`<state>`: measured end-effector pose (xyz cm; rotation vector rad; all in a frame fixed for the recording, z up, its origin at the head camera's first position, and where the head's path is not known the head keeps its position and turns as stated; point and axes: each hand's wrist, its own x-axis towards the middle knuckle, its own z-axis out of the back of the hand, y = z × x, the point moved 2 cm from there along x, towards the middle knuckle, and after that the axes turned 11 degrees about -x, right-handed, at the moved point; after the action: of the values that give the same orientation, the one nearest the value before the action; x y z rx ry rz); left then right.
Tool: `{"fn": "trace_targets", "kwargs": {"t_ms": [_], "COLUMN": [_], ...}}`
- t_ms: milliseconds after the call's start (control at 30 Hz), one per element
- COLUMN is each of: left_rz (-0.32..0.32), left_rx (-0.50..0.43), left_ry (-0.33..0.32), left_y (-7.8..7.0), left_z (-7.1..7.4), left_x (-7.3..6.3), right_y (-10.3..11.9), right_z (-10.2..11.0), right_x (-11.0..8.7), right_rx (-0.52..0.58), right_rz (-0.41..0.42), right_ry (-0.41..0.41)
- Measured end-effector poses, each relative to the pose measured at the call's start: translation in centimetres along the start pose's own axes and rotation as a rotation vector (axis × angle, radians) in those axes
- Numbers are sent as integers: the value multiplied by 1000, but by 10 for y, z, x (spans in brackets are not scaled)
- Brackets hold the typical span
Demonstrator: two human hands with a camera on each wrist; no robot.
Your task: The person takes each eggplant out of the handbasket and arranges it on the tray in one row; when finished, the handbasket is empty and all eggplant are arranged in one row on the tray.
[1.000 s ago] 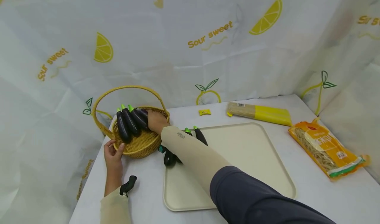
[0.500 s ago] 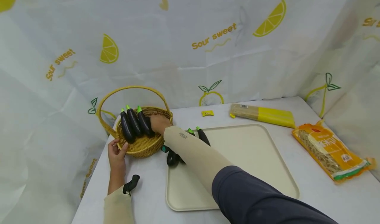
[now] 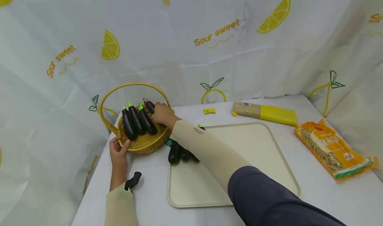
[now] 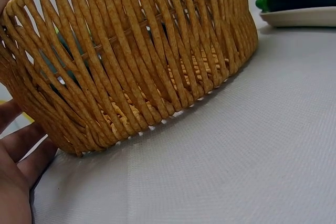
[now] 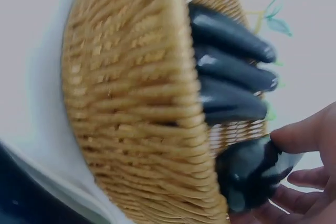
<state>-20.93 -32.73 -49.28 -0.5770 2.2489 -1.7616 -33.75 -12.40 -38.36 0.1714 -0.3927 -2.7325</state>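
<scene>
In the head view, a round wicker basket (image 3: 148, 147) with a tall arched handle leans at the table's left. Three dark eggplants (image 3: 136, 120) with green stems lie side by side in it. My right hand (image 3: 163, 114) grips another eggplant (image 3: 149, 105) at the basket's right side, its purplish end poking out past the fingers. The right wrist view shows this held eggplant (image 5: 252, 169) between thumb and fingers, at the inner side of the rim. My left hand (image 3: 117, 151) holds the basket by its front-left rim, fingers against the weave in the left wrist view.
A beige tray (image 3: 203, 192) holds several more eggplants (image 3: 174, 152) at its left end, partly hidden by my right sleeve. Behind it lie a small yellow packet (image 3: 209, 111) and a yellow noodle pack (image 3: 264, 113). An orange bag (image 3: 333, 149) lies at the right.
My right hand has risen slightly from within the basket, and the gripped eggplant's end now shows beyond it. The three other eggplants stay put; my left hand keeps its place on the rim.
</scene>
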Motion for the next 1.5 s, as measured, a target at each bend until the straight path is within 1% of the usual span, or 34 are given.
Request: {"fn": "trace_targets", "kwargs": {"t_ms": [67,167,333,433,533,667,800,967,1133,1200,1367,1500], "left_rz": [12,18,9,17,25,36,22,-2,-3,-5,-10,-4], "left_rx": [3,18,39,32,29,24,19,17,7,-2,-4,0], "left_ry": [-3,-17,-27,-25,-22,-15,-8,-15,-21,-13,-1,-9], "left_y": [1,2,1,0,0,-4,-3,-2,-3,-4,-5,-5], "left_z": [-1,0,2,2,0,-3,-4,-3,-3,-4,-4,-3], "left_x": [1,0,-3,-3,-3,-2,-1,-1,-1,-1,-1,-1], "right_y": [-3,-7,-14,-22,-31,-51,-77,-113,-145,-156,-181,-197], "right_z": [5,9,12,14,14,14,10,5,1,1,-4,-13], "right_x": [-3,-11,-27,-40,-56,-79,-101,-126,-152,-161,-180,-187], "right_rx": [51,160,312,391,450,475,503,529,542,539,509,492], "right_rz": [-6,-4,54,88,87,61,31,-40,-131,-157,-211,-252], "right_ry": [9,31,36,43,56,50,-8,-76,-102,-115,-138,-141]}}
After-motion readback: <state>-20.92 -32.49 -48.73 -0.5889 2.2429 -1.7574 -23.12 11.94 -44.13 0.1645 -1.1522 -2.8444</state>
